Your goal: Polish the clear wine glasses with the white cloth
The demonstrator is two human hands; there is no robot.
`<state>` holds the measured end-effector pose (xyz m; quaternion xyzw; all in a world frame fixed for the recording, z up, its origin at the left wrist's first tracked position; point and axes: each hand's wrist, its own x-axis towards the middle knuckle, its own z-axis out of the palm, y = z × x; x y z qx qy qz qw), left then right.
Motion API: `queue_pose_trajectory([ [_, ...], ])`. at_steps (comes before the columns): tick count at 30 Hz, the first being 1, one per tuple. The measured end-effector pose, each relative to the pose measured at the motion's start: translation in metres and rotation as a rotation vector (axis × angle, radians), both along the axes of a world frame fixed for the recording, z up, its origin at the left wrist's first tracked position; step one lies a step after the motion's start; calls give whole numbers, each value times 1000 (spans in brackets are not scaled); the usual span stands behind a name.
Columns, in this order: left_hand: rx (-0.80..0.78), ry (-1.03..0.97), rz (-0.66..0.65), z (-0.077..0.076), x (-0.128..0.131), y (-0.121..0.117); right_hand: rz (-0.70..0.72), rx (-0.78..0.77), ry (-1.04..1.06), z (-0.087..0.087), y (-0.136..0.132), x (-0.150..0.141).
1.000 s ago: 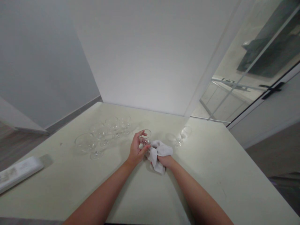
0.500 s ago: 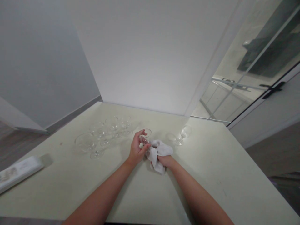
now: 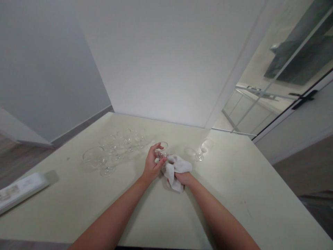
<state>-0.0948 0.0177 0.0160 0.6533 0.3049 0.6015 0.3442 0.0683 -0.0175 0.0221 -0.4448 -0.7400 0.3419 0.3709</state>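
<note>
My left hand (image 3: 153, 162) is closed around the bowl of a clear stemmed glass (image 3: 163, 146), its rim facing up and away from me. A white cloth (image 3: 177, 166) is bunched in my right hand (image 3: 183, 177), wrapped about the lower part of the glass, so the stem and foot are hidden. Most of the right hand's fingers are covered by the cloth. To the left stand several more stemmed glasses, the nearest one a wide-bowled glass (image 3: 94, 157). Another stemmed glass (image 3: 206, 146) stands alone to the right of my hands.
The pale table (image 3: 234, 194) reaches back to a white wall (image 3: 161, 62). At its left edge lies a white box-like object (image 3: 23, 191). A glass-paned door (image 3: 260, 100) with a black handle (image 3: 304, 99) is at the right.
Almost nothing differs. The held glass has shifted very slightly within the left hand; both hands and the cloth stay in the same place.
</note>
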Motion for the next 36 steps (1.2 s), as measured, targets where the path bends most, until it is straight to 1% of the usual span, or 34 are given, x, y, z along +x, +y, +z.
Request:
queue_pose_trajectory([
  [7,-27,-8,-7,3,1,-1,19,41,-80,-1,0,1],
  [18,-52,-23,-3,7,1,-3,13,37,-141,3,-1,1],
  [23,-59,-19,10,4,1,-1,15,72,-190,-5,1,2],
  [27,-69,-26,2,2,1,0,12,55,-213,-9,1,4],
  [32,-73,-27,-2,3,1,-1,11,42,-218,-11,1,5],
  [36,-77,-21,4,5,1,-2,7,36,-227,-18,3,7],
])
